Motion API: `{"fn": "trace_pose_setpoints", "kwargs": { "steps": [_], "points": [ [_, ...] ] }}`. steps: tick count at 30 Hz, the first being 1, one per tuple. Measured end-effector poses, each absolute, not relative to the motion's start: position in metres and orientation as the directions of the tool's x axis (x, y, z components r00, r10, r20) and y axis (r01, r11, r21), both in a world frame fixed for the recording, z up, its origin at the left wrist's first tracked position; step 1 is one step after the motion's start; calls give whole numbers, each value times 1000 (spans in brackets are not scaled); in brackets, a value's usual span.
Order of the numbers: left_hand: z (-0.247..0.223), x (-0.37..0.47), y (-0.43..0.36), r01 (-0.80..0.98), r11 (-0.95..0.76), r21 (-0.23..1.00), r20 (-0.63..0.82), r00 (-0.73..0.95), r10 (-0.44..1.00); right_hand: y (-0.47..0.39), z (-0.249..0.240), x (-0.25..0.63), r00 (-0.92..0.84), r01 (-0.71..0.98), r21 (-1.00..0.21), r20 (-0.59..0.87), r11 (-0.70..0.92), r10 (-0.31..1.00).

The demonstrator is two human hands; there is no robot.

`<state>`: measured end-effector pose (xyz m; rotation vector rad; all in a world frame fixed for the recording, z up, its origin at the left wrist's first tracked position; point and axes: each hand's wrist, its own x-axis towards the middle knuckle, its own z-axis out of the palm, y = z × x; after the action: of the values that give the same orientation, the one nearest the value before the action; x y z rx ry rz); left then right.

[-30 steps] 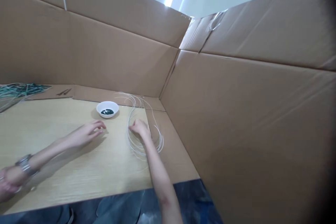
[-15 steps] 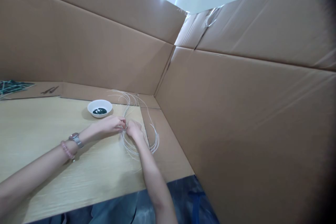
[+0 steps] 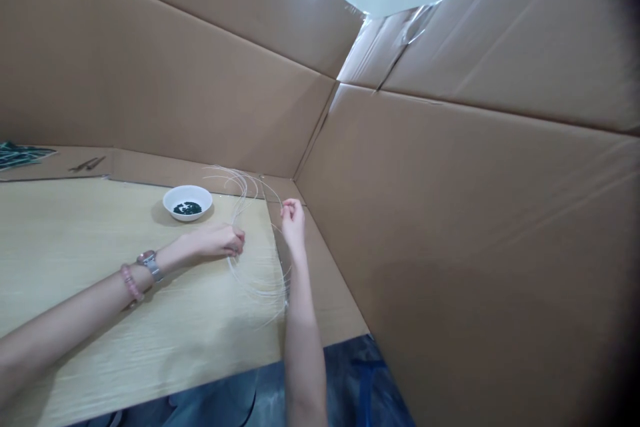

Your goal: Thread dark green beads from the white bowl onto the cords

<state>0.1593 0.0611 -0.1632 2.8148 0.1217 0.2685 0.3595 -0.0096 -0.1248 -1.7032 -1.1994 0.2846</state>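
Note:
Thin white strands curve above and below my left hand, whose fingers are closed around the middle of the bundle. Farther right, my right hand is raised, with thumb and fingers pinched on one thin strand that arcs over from the bundle's upper part. The lower loops pass beside my right forearm and are partly hidden behind it. A white bowl holding small dark green pieces stands beyond my left wrist.
Green strips lie on cardboard at the far left, with metal tools beside them. Tall cardboard walls rise behind and to the right of the pale tabletop.
My right hand has moved away from my left hand, up and to the right, drawing a strand along. My left hand stays at the bundle. The view has shifted slightly.

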Motion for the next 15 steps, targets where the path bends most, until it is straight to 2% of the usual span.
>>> {"fn": "trace_pose_setpoints", "kwargs": {
  "steps": [4, 9, 12, 15],
  "points": [
    [-165, 165, 60, 53, -955, 293, 167, 980, 106, -15, -119, 369, 610, 442, -885, 417, 146, 674],
    [-171, 167, 61, 54, -961, 272, 186, 977, 108, -25, -111, 381, 691, 369, -874, 486, 317, 536],
    [-173, 166, 63, 44, -962, 270, 191, 977, 98, -27, -108, 383, 669, 365, -877, 480, 313, 567],
    [-172, 166, 67, 27, -960, 278, 166, 983, 76, -26, -110, 378, 573, 393, -889, 437, 236, 693]
  ]
}}
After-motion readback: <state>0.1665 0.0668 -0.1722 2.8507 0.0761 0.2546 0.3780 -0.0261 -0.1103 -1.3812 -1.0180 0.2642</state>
